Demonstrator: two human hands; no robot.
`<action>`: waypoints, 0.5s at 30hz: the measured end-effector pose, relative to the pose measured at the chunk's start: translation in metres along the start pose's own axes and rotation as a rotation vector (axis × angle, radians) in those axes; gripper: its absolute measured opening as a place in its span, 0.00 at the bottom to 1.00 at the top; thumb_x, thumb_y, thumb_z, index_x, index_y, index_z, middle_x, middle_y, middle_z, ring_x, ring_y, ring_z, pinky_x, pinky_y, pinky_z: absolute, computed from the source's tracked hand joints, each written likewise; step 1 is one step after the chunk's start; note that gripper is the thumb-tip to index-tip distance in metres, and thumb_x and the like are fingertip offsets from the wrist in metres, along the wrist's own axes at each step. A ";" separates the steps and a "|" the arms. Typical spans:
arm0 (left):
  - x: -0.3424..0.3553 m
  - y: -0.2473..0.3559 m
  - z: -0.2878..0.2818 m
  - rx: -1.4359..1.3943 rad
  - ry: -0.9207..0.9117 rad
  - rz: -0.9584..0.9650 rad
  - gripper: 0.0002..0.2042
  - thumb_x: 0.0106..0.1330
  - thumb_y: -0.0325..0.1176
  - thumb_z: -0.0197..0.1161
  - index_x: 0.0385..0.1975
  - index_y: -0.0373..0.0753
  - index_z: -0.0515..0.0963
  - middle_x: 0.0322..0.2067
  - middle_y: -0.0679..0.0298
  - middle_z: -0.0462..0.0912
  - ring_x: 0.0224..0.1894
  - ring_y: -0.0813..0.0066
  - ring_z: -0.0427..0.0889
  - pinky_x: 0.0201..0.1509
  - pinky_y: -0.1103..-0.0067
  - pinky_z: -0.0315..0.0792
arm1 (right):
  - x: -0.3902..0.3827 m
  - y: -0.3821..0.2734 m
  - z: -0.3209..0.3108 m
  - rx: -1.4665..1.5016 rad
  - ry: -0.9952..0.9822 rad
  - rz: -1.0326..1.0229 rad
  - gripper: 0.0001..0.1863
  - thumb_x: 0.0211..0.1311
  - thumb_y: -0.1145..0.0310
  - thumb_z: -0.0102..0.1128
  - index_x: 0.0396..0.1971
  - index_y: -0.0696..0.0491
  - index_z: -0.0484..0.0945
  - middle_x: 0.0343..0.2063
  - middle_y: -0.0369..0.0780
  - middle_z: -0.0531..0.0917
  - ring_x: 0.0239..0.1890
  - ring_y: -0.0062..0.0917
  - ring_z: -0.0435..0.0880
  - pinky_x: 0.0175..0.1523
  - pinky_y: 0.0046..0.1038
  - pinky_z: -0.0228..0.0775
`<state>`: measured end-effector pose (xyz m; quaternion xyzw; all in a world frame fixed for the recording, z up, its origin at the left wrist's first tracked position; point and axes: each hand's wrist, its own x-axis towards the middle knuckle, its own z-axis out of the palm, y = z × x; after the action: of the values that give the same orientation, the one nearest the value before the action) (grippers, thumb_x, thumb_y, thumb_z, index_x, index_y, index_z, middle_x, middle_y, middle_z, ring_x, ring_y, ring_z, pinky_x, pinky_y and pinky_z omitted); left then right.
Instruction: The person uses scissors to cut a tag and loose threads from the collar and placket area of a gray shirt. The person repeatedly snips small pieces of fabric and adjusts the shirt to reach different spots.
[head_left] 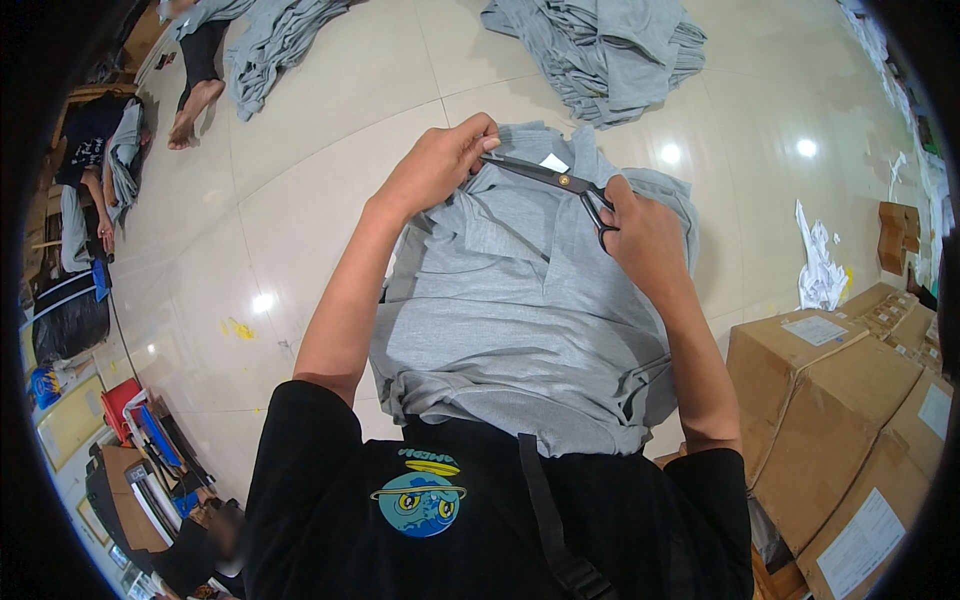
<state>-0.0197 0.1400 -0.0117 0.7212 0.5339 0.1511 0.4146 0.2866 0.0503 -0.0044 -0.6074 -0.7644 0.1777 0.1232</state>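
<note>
A grey collared shirt [510, 330] lies spread over my lap, its collar end away from me and a small white label [554, 163] showing inside the neck. My right hand [640, 228] grips the handles of black scissors [545, 175], whose blades point left across the collar. At the blade tips, my left hand [440, 165] pinches something at the collar's left side, probably the fabric edge; the fingers hide exactly what. From here I cannot tell whether the blades are closed on a thread or on cloth.
Grey garment piles [610, 55] lie on the tiled floor ahead. Tied cardboard boxes [810, 400] stand close on my right, with white scraps [820, 262] beyond. Far left, another person [100, 165] handles grey cloth; a bare foot [195, 112] shows nearby. Folders and boxes [150, 470] crowd the lower left.
</note>
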 end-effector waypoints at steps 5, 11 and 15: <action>-0.001 0.002 -0.002 0.017 -0.007 0.002 0.13 0.90 0.45 0.57 0.51 0.43 0.79 0.25 0.59 0.85 0.31 0.64 0.86 0.40 0.66 0.77 | -0.001 0.003 0.002 -0.018 0.018 -0.027 0.13 0.66 0.75 0.71 0.42 0.54 0.73 0.32 0.48 0.91 0.36 0.50 0.92 0.39 0.49 0.79; -0.006 0.003 0.000 0.005 -0.032 -0.023 0.13 0.90 0.46 0.58 0.51 0.42 0.79 0.25 0.58 0.85 0.31 0.64 0.87 0.40 0.65 0.77 | -0.007 0.004 0.004 -0.023 0.007 -0.032 0.14 0.66 0.75 0.71 0.42 0.54 0.73 0.33 0.47 0.92 0.35 0.50 0.92 0.38 0.49 0.80; -0.005 0.000 0.001 0.005 -0.033 -0.006 0.13 0.90 0.46 0.58 0.51 0.42 0.79 0.25 0.58 0.85 0.31 0.64 0.87 0.40 0.65 0.77 | -0.006 0.007 0.006 -0.009 0.060 -0.065 0.13 0.70 0.73 0.71 0.42 0.52 0.73 0.26 0.46 0.88 0.30 0.49 0.88 0.34 0.48 0.76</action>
<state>-0.0208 0.1355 -0.0114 0.7230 0.5298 0.1366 0.4219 0.2916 0.0451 -0.0123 -0.5880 -0.7803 0.1520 0.1491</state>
